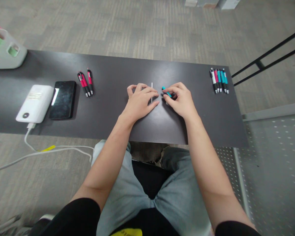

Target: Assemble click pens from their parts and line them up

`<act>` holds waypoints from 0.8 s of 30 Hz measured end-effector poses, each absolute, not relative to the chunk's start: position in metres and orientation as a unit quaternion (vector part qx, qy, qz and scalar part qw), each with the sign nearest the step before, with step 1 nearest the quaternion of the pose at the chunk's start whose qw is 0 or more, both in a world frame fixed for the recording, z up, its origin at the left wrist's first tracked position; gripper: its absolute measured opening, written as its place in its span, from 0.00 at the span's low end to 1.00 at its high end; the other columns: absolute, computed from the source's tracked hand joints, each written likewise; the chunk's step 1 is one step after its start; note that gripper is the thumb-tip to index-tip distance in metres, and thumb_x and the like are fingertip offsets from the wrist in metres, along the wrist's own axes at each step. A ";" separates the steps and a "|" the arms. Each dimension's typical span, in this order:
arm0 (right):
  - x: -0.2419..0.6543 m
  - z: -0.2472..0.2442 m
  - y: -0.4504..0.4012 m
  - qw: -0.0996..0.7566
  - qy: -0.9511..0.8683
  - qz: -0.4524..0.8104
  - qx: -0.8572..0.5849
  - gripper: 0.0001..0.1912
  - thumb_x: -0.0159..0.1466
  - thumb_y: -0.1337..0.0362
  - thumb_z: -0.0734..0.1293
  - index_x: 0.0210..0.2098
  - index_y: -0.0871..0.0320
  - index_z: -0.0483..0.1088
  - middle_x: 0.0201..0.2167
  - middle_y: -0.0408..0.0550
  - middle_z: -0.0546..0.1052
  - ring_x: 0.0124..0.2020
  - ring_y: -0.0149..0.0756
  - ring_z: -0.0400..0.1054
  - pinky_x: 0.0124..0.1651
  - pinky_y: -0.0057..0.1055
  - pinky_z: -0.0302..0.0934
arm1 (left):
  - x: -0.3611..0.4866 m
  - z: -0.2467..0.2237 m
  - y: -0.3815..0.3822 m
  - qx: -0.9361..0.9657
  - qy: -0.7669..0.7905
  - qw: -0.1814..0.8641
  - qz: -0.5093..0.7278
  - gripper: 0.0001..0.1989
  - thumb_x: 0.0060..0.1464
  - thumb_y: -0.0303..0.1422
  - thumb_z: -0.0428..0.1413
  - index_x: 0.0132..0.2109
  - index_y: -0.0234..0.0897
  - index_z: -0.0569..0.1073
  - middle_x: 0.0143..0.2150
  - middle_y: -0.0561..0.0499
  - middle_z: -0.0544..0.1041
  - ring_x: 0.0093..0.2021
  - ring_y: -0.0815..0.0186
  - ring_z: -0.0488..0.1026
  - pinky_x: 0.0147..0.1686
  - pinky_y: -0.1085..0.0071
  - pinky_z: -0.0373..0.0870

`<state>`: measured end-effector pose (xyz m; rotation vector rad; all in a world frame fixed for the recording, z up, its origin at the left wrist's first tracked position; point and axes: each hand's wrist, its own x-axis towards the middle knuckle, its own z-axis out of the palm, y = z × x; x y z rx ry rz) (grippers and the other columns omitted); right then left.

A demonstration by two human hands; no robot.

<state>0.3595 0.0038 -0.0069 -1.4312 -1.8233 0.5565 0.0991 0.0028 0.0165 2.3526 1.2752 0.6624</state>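
Observation:
On the dark table (108,114), my left hand (140,100) rests palm down with its fingers apart, over a thin white stick-like piece (151,86). My right hand (180,98) pinches a teal pen part (167,93) between thumb and fingers, just right of the left fingertips. Small dark bits of it show by the fingertips, too small to make out. Several pens (219,80), white, red and teal, lie side by side near the right end. Toward the left lie red pens (85,83) with black grips.
A black phone (63,100) and a white power bank (35,103) lie at the left, with a white cable (29,139) hanging over the front edge. A pale plastic container (7,52) stands at the far left. Black metal bars (259,64) rise beyond the right edge.

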 end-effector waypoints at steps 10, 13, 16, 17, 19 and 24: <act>0.360 -0.011 0.004 0.345 -0.749 0.234 -0.515 0.09 0.76 0.57 0.80 0.54 0.47 0.91 0.53 0.53 0.86 0.48 0.52 0.82 0.63 0.55 0.84 | 0.097 0.017 0.004 0.829 0.459 0.182 0.262 0.06 0.80 0.36 0.71 0.54 0.53 0.94 0.75 0.47 0.92 0.78 0.37 0.77 0.80 0.29 0.62; 0.359 -0.009 0.003 0.341 -0.760 0.236 -0.500 0.12 0.76 0.55 0.80 0.57 0.46 0.90 0.53 0.53 0.87 0.49 0.54 0.83 0.63 0.56 0.83 | 0.092 0.017 0.010 0.794 0.483 0.173 0.327 0.05 0.79 0.35 0.69 0.51 0.51 0.91 0.65 0.47 0.94 0.72 0.40 0.81 0.79 0.33 0.65; 0.359 -0.007 0.002 0.341 -0.751 0.238 -0.513 0.17 0.76 0.53 0.80 0.62 0.45 0.87 0.51 0.52 0.89 0.49 0.56 0.82 0.63 0.57 0.82 | 0.077 0.018 0.022 0.730 0.518 0.170 0.413 0.04 0.80 0.38 0.69 0.49 0.49 0.87 0.56 0.47 0.93 0.64 0.45 0.84 0.76 0.40 0.72; 0.359 -0.006 0.002 0.343 -0.744 0.238 -0.521 0.18 0.76 0.53 0.80 0.63 0.45 0.87 0.50 0.52 0.89 0.48 0.56 0.82 0.63 0.57 0.82 | 0.070 0.018 0.026 0.709 0.525 0.177 0.437 0.06 0.80 0.40 0.69 0.48 0.49 0.86 0.54 0.47 0.92 0.62 0.46 0.85 0.74 0.43 0.75; 0.360 -0.006 0.002 0.351 -0.731 0.236 -0.535 0.18 0.77 0.53 0.77 0.64 0.46 0.85 0.48 0.51 0.89 0.46 0.55 0.81 0.62 0.57 0.82 | 0.056 0.016 0.034 0.670 0.534 0.200 0.475 0.09 0.80 0.42 0.69 0.47 0.48 0.84 0.52 0.46 0.90 0.57 0.48 0.87 0.68 0.49 0.81; 0.362 -0.003 0.002 0.342 -0.733 0.211 -0.549 0.20 0.73 0.55 0.77 0.63 0.46 0.85 0.55 0.54 0.91 0.50 0.58 0.82 0.65 0.61 0.81 | 0.038 0.006 0.044 0.624 0.550 0.231 0.505 0.12 0.80 0.46 0.70 0.47 0.47 0.84 0.50 0.47 0.90 0.52 0.53 0.87 0.57 0.57 0.84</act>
